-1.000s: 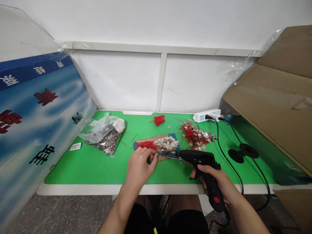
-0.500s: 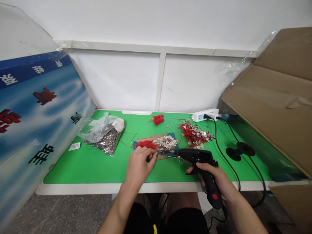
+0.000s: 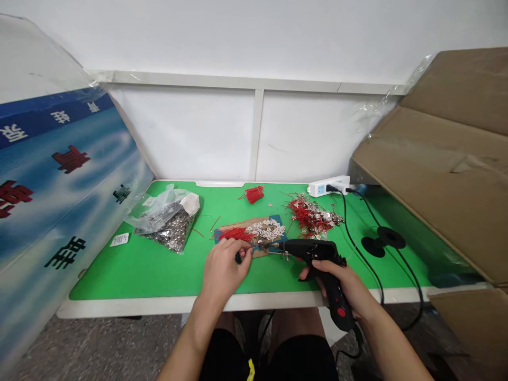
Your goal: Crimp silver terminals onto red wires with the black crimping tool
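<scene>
Black soldering gun (image 3: 311, 248) clasped in right hand (image 3: 352, 287), left hand (image 3: 223, 266) knuckles-up, fingers curled, their grasp unclear

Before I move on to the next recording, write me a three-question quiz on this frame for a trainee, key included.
1. Which hand grips the black gun-shaped tool?
2. True or false: the white power strip lies to the right of the plastic bag.
3. What lies beside the red wires on the cardboard piece?
A) A black spool
B) Small metal pieces
C) A white label

Key:
1. The right hand.
2. True.
3. B.
</scene>
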### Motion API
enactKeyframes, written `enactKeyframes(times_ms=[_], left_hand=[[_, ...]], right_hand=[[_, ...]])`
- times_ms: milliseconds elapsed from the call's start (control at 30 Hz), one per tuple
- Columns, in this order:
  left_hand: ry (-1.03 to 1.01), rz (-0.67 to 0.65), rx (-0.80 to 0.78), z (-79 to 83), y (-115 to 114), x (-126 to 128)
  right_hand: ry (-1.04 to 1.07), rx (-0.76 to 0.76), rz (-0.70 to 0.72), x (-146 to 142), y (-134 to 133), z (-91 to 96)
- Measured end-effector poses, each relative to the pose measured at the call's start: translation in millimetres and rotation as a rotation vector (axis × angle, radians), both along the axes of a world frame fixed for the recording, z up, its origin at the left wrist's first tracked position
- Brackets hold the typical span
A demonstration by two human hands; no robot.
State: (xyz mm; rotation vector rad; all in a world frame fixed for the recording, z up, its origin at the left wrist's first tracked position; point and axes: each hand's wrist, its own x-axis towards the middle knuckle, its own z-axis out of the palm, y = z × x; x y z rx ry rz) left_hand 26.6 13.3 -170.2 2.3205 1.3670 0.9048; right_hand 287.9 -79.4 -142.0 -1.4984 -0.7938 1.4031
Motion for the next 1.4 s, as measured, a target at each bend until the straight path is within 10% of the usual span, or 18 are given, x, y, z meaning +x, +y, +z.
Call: enactKeyframes(times_ms=[1400], left_hand=[[0.017,0.028,-0.026,-0.3,2.5,0.9]], right_hand=[[-0.015,-0.063,0.007,5.5,-2.7,-8.9]])
